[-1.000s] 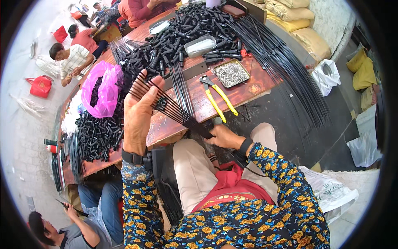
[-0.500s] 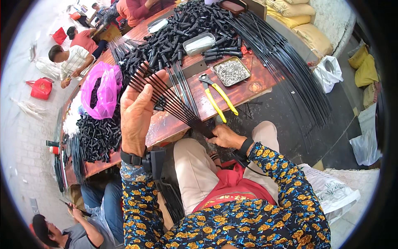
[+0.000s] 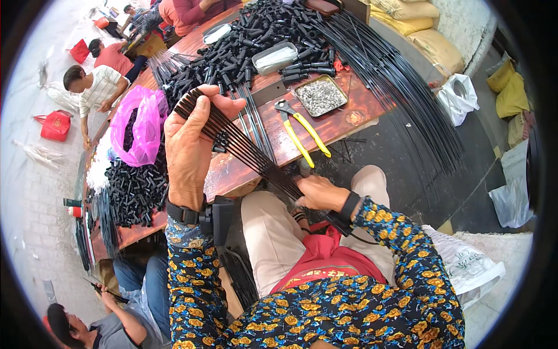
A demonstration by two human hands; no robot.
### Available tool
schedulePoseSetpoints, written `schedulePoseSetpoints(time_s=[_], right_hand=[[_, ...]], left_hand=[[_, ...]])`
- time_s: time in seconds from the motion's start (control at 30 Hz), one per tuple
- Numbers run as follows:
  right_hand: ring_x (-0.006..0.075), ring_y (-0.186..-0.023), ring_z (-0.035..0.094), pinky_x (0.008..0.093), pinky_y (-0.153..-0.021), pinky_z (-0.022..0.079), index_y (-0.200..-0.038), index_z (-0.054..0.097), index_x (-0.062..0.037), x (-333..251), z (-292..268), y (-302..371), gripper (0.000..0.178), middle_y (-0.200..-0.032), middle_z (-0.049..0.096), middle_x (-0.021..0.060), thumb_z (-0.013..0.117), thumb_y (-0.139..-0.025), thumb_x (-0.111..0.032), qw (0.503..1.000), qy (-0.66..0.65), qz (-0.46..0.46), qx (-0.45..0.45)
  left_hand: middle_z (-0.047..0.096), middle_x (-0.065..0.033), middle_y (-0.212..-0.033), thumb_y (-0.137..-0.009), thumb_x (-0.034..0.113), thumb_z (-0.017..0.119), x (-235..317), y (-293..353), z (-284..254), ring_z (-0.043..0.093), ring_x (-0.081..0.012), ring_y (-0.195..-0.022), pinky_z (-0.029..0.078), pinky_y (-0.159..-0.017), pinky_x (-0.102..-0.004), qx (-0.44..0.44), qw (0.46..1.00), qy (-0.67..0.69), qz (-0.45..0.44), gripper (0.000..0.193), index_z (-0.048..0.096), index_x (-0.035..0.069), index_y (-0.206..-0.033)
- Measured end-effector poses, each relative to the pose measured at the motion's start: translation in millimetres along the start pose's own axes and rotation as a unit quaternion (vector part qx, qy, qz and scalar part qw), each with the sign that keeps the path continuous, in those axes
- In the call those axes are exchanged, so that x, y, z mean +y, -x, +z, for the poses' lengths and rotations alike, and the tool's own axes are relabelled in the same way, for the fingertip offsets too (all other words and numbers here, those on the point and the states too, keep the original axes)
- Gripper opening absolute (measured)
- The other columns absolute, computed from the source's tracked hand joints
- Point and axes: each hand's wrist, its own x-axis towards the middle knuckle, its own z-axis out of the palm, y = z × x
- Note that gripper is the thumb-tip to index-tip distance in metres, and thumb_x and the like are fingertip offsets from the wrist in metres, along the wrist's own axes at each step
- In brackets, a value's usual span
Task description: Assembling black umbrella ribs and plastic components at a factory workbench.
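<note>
A bundle of thin black rods slants across the space over my lap and the table's near edge. My left hand is closed about the upper ends, its thumb lying across them and the fingers behind. Lower down, my right hand grips the other end, where the rods come tightly together. Beyond the bundle, cutting pliers with yellow handles lie on the table. More thin rods rest on the tabletop just past my left hand.
The reddish wooden table carries a large heap of black tubular parts, a tray of small grey bits and a pink plastic bag. Long black rods overhang its right side. Co-workers sit to the left, one in a striped shirt.
My left fingers have curled in around the rod ends, and the fan of rods has drawn narrower. My right hand keeps its grip at the lower end.
</note>
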Motion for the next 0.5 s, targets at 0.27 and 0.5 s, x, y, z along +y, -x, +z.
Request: schedulePoseSetpoints(time_s=[0.27,0.5], right_hand=[[0.0391,-0.062,0.065,0.0466,-0.057,0.053,-0.067,0.065,0.0021,-92,-157,-28,0.029,-0.062,0.061,0.0246,0.068,-0.078,-0.025,0.975,0.172,-0.108,0.087],[0.0288,-0.066,0.068,0.0423,-0.064,0.054,-0.070,0.069,0.0027,-77,-175,-165,0.029,-0.065,0.067,0.0145,0.075,-0.073,-0.025,0.994,0.080,0.065,-0.022]], left_hand=[[0.068,-0.0193,-0.099,-0.100,0.016,0.049,4,9,2,0.066,-0.0343,-0.100,0.052,-0.093,-0.0445,-0.014,1.000,0.009,0.015,0.025,0.059,-0.004,-0.112],[0.068,-0.0180,-0.100,-0.100,0.020,0.049,3,22,5,0.066,-0.0353,-0.101,0.050,-0.094,-0.0474,-0.025,0.999,-0.009,0.043,0.024,0.057,0.001,-0.113]])
